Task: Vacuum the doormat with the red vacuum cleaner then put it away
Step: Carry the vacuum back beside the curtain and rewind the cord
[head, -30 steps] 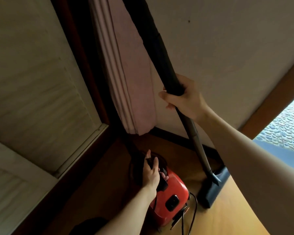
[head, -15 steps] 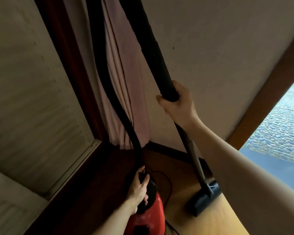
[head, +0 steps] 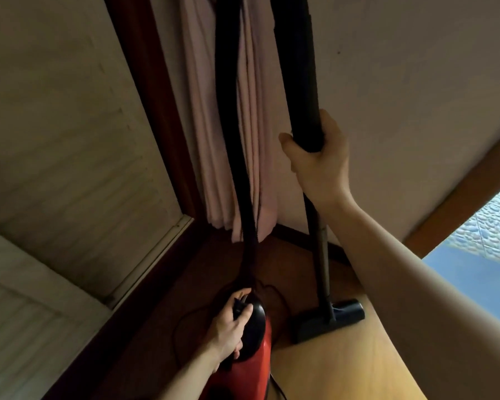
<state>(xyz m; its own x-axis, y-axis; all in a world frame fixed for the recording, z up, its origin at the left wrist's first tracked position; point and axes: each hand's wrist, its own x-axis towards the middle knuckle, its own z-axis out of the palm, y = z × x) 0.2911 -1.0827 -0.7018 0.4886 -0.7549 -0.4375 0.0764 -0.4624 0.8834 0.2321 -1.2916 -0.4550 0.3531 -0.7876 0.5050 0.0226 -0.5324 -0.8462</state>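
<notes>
Likely putting away: left hand (head: 228, 327) grips the vacuum (head: 259, 365), right hand (head: 319, 160) clasps the wand (head: 298, 67); next, park both in the far corner.

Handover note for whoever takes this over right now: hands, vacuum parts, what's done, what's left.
Left hand grips the black top of the red canister vacuum cleaner, down in the corner by the pink curtain.
Right hand grips the black rigid wand, near upright; its black floor nozzle sits on the wooden floor beside the canister. Black hose runs up from the canister.
Done: doormat not in view, so vacuuming cannot be confirmed.
Left: probably release both parts, if this corner is the storage spot.
</notes>
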